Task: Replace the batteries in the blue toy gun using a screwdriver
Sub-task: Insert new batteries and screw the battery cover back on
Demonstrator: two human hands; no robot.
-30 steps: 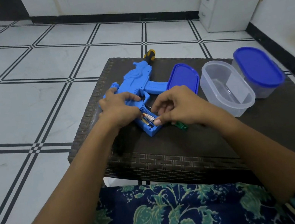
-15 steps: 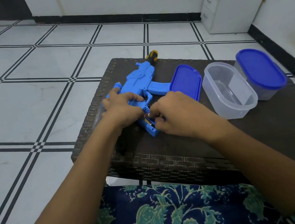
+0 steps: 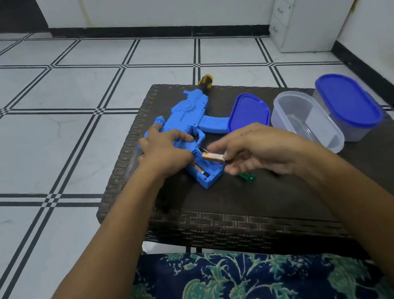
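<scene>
The blue toy gun [image 3: 188, 115] lies on the dark woven table [image 3: 353, 174] with its grip's battery compartment [image 3: 207, 170] open toward me. My left hand [image 3: 165, 152] rests on the gun's body beside the compartment, fingers curled over it. My right hand [image 3: 256, 149] pinches a gold battery [image 3: 212, 156] just above the compartment. Another battery [image 3: 200, 169] sits inside. A green screwdriver handle [image 3: 246, 177] pokes out from under my right hand.
A loose blue lid [image 3: 248, 111] lies right of the gun. An open clear tub [image 3: 304, 120] and a tub with a blue lid [image 3: 348, 104] stand at the right. A yellow-and-black tool handle [image 3: 206, 82] lies at the far table edge. Tiled floor lies to the left.
My right hand has lifted from the compartment and now holds a gold battery above it. My left hand stays on the gun.
</scene>
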